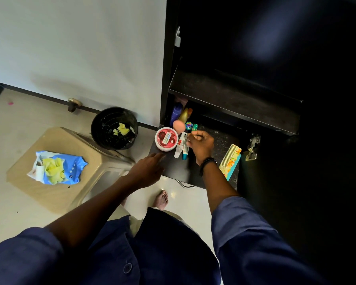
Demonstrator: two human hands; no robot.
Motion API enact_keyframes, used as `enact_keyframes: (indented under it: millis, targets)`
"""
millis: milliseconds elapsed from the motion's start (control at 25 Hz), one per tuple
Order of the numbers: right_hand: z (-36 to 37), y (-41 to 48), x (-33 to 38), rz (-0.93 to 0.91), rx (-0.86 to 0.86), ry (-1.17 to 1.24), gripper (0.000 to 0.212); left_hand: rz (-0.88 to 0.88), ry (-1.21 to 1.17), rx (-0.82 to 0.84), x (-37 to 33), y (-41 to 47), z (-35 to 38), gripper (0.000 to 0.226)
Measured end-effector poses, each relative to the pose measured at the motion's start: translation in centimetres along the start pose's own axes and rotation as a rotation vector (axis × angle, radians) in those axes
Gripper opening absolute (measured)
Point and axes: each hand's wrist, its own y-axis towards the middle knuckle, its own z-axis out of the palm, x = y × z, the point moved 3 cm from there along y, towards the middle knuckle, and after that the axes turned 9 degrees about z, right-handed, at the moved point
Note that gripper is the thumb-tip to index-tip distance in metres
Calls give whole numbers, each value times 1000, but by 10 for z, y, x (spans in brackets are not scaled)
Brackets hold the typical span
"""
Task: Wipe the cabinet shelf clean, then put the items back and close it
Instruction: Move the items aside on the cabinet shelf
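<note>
The black cabinet stands open, and its lower shelf [220, 140] holds a red round tub [166, 139], two small tubes [180, 148], a pink sponge [178, 124], a blue bottle [176, 113], a yellow bottle [185, 115] and a small green stick [194, 127]. A flowered comb [230, 159] lies at the shelf's right. My right hand [200, 145] hovers over the tubes, its fingers curled and pinching the upper end of a tube. My left hand [150, 169] reaches toward the shelf's front left corner with straight fingers, the tips just below the tub.
An upper shelf [234, 99] juts out above. A black bin [114, 128] with yellow scraps stands by the wall. A beige stool [74, 145] carries a blue wipe pack [56, 169]. The open door's hinge [253, 147] is at right. My bare foot [161, 199] is below the shelf.
</note>
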Motion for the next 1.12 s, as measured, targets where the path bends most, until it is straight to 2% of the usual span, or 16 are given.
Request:
enact_keyframes:
  millis: [120,280,400,480,600,680,760,880,1120]
  targets:
    - [11,5,-2,88,12,-10,16,-6,0,-3,1,0,0,51]
    - [14,8,-14,88,48,-137,14,3,6,0,1,0,2,51]
    - [6,2,-15,59,92,-152,21,12,-5,-4,1,2,3,50]
    - [-10,-6,-16,22,-24,-190,22,27,-19,-1,-3,4,5,49]
    - [-51,-21,-30,37,-352,-433,32,60,-30,9,-13,9,9,50]
    - [-77,-32,-47,132,-484,-662,49,78,-39,31,-18,12,13,50]
    - [-98,-36,-66,274,-537,-750,66,103,-46,72,-24,16,19,50]
    - [-115,-34,-85,423,-500,-711,76,128,-50,107,-29,18,27,50]
    - [-118,-13,-99,475,-358,-588,77,137,-25,106,-22,17,28,50]
